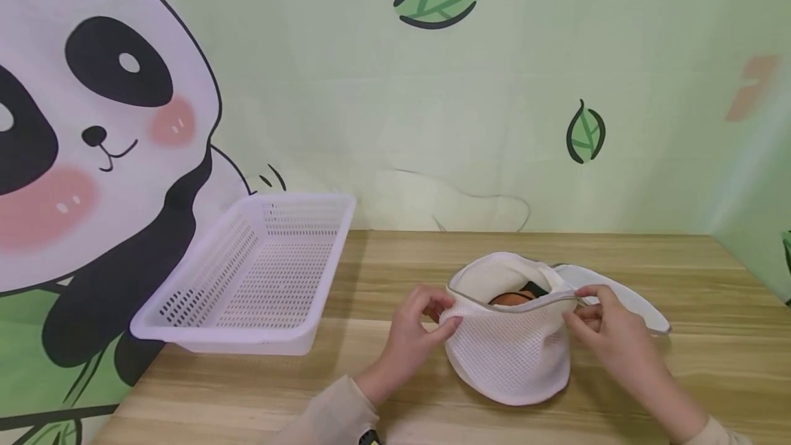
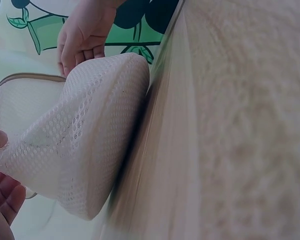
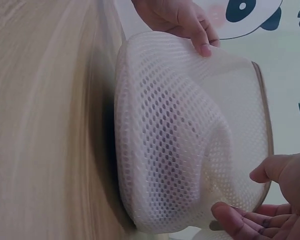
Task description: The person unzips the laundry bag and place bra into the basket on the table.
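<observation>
A white mesh laundry bag (image 1: 509, 356) with a grey-brown zip round its mouth stands on the table. Its round lid (image 1: 624, 297) is folded back to the right. Through the mouth an orange-brown and black item (image 1: 516, 297) shows; its kind is unclear. My left hand (image 1: 417, 328) pinches the left side of the bag's rim, thumb outside. At the right end of the zip, my right hand (image 1: 612, 328) pinches the rim between thumb and fingers. The right wrist view shows the mesh wall (image 3: 160, 135) bulging, with something darker behind it.
A white perforated plastic basket (image 1: 290, 280) stands to the left on the wooden table (image 1: 383, 266). Behind the table hangs a pale green backdrop (image 1: 346, 88) with a printed panda (image 1: 111, 177) and leaves.
</observation>
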Action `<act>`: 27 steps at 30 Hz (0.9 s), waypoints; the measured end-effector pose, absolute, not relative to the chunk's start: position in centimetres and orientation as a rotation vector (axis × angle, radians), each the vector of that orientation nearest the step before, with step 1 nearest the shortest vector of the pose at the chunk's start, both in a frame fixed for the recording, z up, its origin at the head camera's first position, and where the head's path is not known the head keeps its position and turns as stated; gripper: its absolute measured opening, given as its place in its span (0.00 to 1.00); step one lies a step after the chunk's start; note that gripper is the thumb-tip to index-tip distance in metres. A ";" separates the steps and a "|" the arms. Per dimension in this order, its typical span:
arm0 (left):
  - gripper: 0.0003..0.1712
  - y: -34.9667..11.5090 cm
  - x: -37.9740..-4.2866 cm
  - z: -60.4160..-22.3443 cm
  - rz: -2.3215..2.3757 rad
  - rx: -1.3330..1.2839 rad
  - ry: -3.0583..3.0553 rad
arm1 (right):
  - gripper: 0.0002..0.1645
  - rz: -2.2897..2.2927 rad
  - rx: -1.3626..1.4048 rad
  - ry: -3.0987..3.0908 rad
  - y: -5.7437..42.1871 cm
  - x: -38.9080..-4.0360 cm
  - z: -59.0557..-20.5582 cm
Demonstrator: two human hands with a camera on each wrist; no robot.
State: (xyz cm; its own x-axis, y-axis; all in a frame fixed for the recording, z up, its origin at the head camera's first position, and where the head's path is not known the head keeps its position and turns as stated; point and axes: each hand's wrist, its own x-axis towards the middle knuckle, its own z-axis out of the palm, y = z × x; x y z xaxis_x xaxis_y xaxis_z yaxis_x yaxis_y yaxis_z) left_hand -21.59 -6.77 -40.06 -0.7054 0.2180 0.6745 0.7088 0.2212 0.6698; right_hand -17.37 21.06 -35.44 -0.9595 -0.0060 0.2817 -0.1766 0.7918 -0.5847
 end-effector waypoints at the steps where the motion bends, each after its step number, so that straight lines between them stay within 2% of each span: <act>1: 0.12 -6.7 -21.6 -40.1 -1.492 -0.860 -2.057 | 0.24 0.925 0.135 -2.716 21.1 -17.5 -35.5; 13: 0.12 -6.5 -21.2 -40.0 -1.477 -0.874 -2.060 | 0.25 0.967 0.087 -2.622 20.8 -17.8 -36.2; 27: 0.12 -6.7 -21.2 -40.2 -1.446 -0.900 -2.086 | 0.15 1.049 0.232 -2.433 21.0 -17.8 -37.6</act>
